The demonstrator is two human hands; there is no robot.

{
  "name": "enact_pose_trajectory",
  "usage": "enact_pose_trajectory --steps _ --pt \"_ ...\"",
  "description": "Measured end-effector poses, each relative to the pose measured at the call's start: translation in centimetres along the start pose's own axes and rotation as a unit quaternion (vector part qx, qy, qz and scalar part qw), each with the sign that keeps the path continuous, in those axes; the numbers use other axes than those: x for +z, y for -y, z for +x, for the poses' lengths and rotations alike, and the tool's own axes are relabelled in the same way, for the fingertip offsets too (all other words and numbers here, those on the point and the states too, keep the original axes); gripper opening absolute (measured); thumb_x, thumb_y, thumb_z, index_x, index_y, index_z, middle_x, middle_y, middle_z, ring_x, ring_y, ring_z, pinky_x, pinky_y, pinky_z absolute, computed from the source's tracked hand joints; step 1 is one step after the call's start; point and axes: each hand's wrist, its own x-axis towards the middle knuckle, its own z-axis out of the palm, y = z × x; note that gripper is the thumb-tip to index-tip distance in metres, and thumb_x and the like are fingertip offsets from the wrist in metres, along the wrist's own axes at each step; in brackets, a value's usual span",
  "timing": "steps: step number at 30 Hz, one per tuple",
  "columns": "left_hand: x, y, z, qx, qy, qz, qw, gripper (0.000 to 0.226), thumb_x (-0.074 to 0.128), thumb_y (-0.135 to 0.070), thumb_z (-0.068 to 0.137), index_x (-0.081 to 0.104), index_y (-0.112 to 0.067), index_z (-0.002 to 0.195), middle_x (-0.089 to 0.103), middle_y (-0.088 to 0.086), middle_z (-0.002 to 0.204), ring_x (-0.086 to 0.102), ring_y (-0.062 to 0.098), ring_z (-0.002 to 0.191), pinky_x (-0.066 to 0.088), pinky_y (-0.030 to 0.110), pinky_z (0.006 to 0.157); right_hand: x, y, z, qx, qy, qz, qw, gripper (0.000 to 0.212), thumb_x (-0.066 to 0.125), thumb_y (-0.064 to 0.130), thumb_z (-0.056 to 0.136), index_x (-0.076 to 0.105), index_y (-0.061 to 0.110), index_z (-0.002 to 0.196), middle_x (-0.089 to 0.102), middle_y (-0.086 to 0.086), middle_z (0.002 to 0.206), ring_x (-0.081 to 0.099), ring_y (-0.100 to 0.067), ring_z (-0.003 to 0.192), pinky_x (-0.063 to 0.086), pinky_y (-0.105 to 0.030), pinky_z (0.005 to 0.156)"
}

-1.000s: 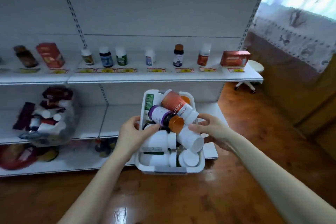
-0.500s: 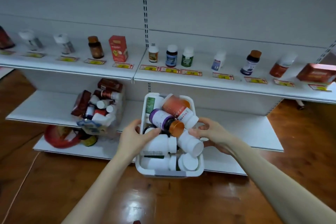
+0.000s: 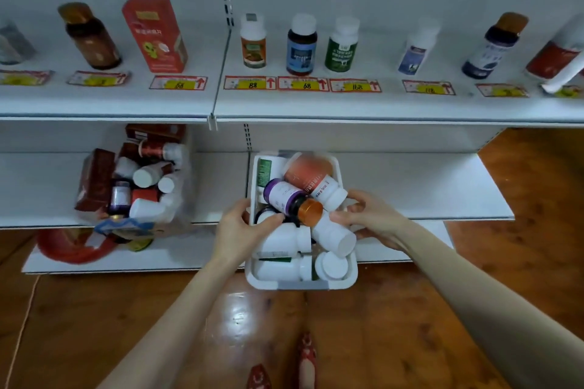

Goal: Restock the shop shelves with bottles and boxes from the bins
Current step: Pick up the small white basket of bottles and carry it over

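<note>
I carry a white plastic bin heaped with bottles in front of the shelves. My left hand grips its left rim, thumb hooked inside. My right hand grips the right rim, fingers under the side. On top of the heap lie a purple-labelled bottle with an orange cap and an orange-and-white bottle; white bottles fill the rest. The upper shelf holds spaced bottles and a red box behind price tags.
A clear bin of bottles and dark red boxes sits on the middle shelf at left. Red bags lie on the bottom shelf below it. The middle shelf behind my bin is bare. My red shoes stand on the wooden floor.
The view has swung left along the shelving and closer. The bin stays held in both hands with the same grip.
</note>
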Motion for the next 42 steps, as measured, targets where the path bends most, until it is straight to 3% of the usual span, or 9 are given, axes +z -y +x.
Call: enact_pose_trajectory --steps 6,10,15,18,24,28,33,38,42 --pt "4.8 4.4 7.7 -0.007 0.025 0.006 1.0 0.023 0.075 -0.028 0.075 0.059 -0.021 0.09 0.063 -0.001 0.078 0.059 0.017 0.07 0.047 0.026 0.056 -2.2 -2.7 9.1 0.005 -0.002 -0.007 1.0 0.061 0.072 0.015 0.077 0.044 0.017 0.131 0.055 -0.001 0.092 0.06 -0.015 0.079 0.05 -0.025 0.061" --pt "7.5 7.2 12.4 -0.004 0.023 0.003 1.0 0.022 0.072 -0.026 0.079 0.052 -0.023 0.085 0.051 -0.009 0.065 0.048 0.009 0.058 0.034 0.009 0.041 -3.3 -4.3 15.2 -0.002 -0.005 -0.03 1.0 0.061 0.073 0.018 0.076 0.044 0.016 0.13 0.058 -0.002 0.098 0.061 -0.016 0.083 0.05 -0.026 0.061" --pt "10.1 10.5 17.3 -0.021 0.021 0.0 1.0 0.032 0.071 -0.026 0.081 0.05 -0.022 0.105 0.05 -0.012 0.077 0.046 -0.002 0.067 0.037 0.006 0.049 -3.8 -5.8 20.9 -0.011 0.015 -0.04 0.999 0.03 0.071 0.018 0.078 0.056 0.029 0.1 0.064 0.002 0.093 0.061 -0.014 0.083 0.051 -0.026 0.068" --pt "11.0 12.0 19.5 -0.036 0.011 0.019 0.999 0.049 0.071 -0.029 0.08 0.053 -0.011 0.122 0.052 -0.004 0.089 0.048 0.005 0.071 0.037 0.017 0.057 -3.9 -6.7 23.5 -0.014 0.024 -0.04 0.999 0.034 0.072 0.019 0.078 0.056 0.025 0.108 0.065 0.001 0.095 0.063 -0.015 0.084 0.052 -0.027 0.069" --pt "11.9 14.5 22.7 -0.036 0.012 0.04 0.998 0.036 0.071 -0.037 0.078 0.058 -0.018 0.106 0.063 0.003 0.092 0.056 0.013 0.076 0.04 0.02 0.057 -3.9 -7.4 26.7 -0.022 0.029 -0.028 0.999 0.041 0.07 0.02 0.08 0.052 0.023 0.118 0.064 -0.002 0.103 0.064 -0.016 0.09 0.054 -0.024 0.065" --pt "12.2 14.9 23.9 -0.039 0.009 0.044 0.998 0.047 0.07 -0.035 0.08 0.054 -0.012 0.118 0.057 0.0 0.097 0.053 0.016 0.084 0.039 0.024 0.07 -3.8 -8.0 28.4 -0.023 0.026 -0.021 0.999 0.05 0.072 0.021 0.078 0.052 0.017 0.124 0.064 -0.01 0.11 0.065 -0.021 0.094 0.054 -0.028 0.068" --pt "12.6 16.1 25.4 -0.041 0.023 0.04 0.998 0.062 0.07 -0.038 0.079 0.048 -0.008 0.129 0.059 0.005 0.105 0.057 0.02 0.092 0.043 0.026 0.073 -3.7 -8.2 29.8 -0.027 0.025 -0.013 0.999 0.047 0.069 0.017 0.08 0.05 0.018 0.123 0.064 -0.004 0.101 0.064 -0.015 0.087 0.054 -0.025 0.066" --pt "12.8 16.3 26.3 -0.02 0.02 0.039 0.999 0.052 0.067 -0.032 0.083 0.05 -0.006 0.125 0.049 -0.012 0.08 0.046 0.0 0.069 0.037 0.012 0.055 -3.8 -8.2 30.8 -0.038 0.022 -0.009 0.999 0.049 0.069 0.018 0.081 0.051 0.015 0.126 0.065 -0.006 0.103 0.065 -0.016 0.087 0.054 -0.024 0.067" --pt "12.6 15.6 26.0 -0.002 0.022 0.081 0.996 0.053 0.061 -0.035 0.087 0.048 -0.003 0.127 0.055 -0.001 0.103 0.05 0.004 0.073 0.038 0.008 0.056 -3.7 -7.8 30.6 -0.03 0.013 -0.029 0.999 0.057 0.067 0.021 0.082 0.044 0.008 0.132 0.061 -0.009 0.113 0.062 -0.021 0.097 0.053 -0.032 0.082"
